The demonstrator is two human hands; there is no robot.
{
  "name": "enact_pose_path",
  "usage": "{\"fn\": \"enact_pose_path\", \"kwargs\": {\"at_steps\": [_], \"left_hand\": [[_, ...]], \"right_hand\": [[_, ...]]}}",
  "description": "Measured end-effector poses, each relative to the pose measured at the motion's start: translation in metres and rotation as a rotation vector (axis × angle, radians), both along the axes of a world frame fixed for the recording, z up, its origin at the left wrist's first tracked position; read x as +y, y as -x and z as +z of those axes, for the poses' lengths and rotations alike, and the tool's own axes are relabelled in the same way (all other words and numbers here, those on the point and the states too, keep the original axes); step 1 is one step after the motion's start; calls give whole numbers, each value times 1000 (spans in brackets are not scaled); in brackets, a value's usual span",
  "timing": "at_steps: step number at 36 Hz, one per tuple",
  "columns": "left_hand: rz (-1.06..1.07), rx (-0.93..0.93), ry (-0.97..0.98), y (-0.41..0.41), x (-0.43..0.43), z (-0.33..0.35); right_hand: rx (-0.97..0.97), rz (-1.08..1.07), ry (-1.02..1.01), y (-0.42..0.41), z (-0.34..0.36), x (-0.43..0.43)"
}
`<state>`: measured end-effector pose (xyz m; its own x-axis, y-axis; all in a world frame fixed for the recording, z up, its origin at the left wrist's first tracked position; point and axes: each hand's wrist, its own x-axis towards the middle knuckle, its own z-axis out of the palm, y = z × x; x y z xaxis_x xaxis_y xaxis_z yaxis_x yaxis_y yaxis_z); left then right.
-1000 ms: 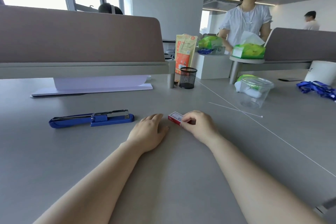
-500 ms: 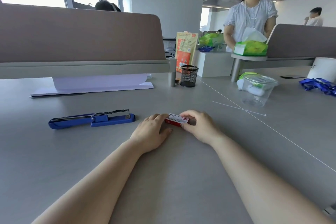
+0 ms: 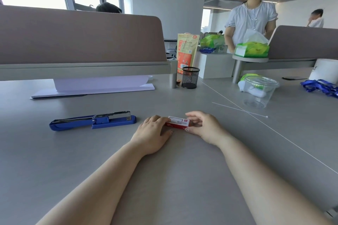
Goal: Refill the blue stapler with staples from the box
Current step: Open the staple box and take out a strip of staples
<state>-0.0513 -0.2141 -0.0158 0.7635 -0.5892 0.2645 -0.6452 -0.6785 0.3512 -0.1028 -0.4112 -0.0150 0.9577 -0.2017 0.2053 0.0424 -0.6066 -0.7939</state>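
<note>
A small red and white staple box (image 3: pixel 178 122) is held just above the grey table, between both hands. My right hand (image 3: pixel 203 126) pinches its right end with thumb and fingers. My left hand (image 3: pixel 153 133) rests palm down on the table, its fingertips touching the box's left end. The blue stapler (image 3: pixel 93 122) lies flat and opened out to the left, its metal staple channel facing up, a short gap from my left hand.
A black mesh pen cup (image 3: pixel 190 77) and an orange bag (image 3: pixel 187 51) stand behind. A clear plastic tub (image 3: pixel 259 91) and blue lanyards (image 3: pixel 319 86) lie to the right. A thin white stick (image 3: pixel 239 109) lies on the table. A desk divider (image 3: pixel 80 40) runs across the back; a person stands beyond.
The staple box has turned to lie lengthwise between both hands, and my left fingers have closed in on its left end.
</note>
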Motion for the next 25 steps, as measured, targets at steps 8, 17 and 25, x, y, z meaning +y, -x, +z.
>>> {"fn": "enact_pose_path", "kwargs": {"at_steps": [8,17,25], "left_hand": [[17,-21,64,-1,0,-1],[-27,-18,41,-3,1,-2],[-27,8,112,-3,2,0]], "right_hand": [[20,22,-6,2,3,-3],[47,115,-9,8,7,5],[48,103,50,9,9,-1]]}}
